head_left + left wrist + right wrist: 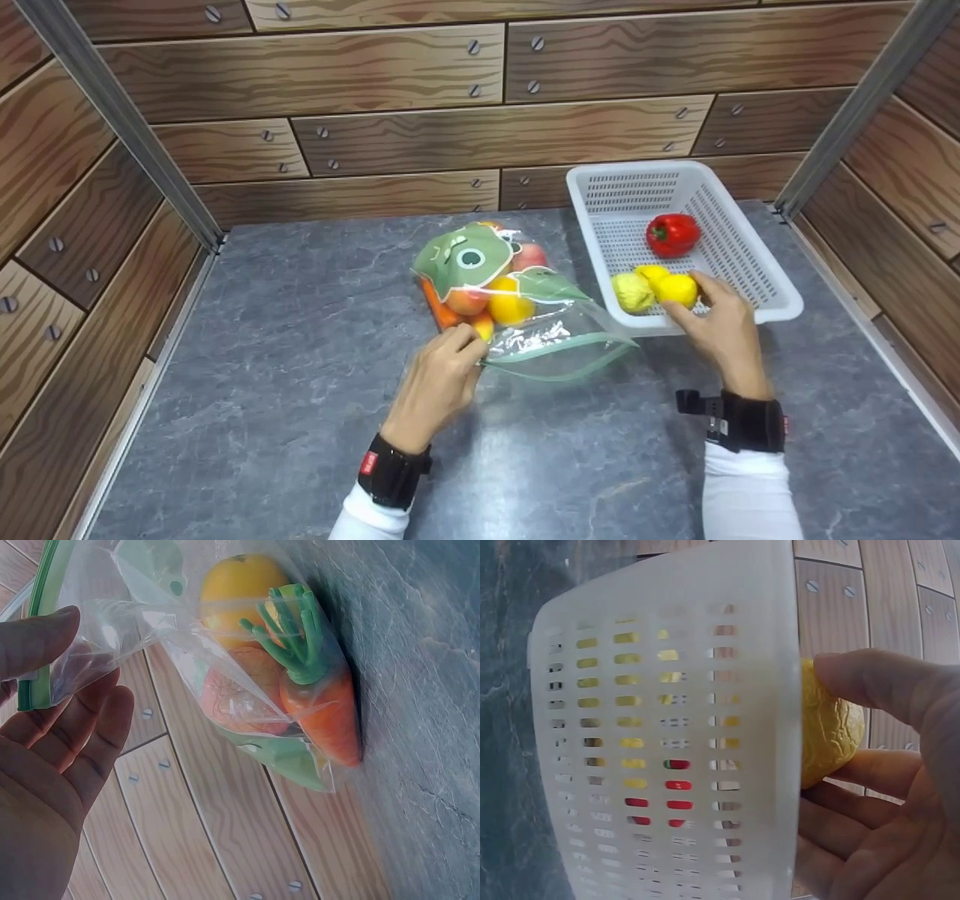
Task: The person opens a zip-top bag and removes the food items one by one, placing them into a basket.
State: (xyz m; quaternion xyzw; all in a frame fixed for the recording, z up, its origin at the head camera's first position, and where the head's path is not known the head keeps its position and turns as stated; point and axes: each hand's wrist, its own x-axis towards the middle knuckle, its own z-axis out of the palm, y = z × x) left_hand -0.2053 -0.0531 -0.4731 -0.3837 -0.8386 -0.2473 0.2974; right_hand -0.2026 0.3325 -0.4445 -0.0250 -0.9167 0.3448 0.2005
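My left hand (442,375) pinches the green zip edge of a clear zip bag (551,341) between thumb and fingers. The bag lies with its mouth toward me, printed with a green cartoon animal. Inside it are a carrot (322,716) with green stalks, a yellow-orange round fruit (510,302), a pinkish fruit (529,257) and other produce. My right hand (724,326) grips a wrinkled yellow fruit (831,731) at the near rim of a white basket (772,292). Beside that fruit in the basket sit a pale yellow-green wrinkled fruit (632,293) and another yellow one (649,274).
A red bell pepper (673,235) lies farther back in the basket, which has slotted walls. Grey marbled tabletop (300,360) spreads under everything. Wood-patterned panels (397,67) close off the back and both sides, with metal posts (120,120) at the corners.
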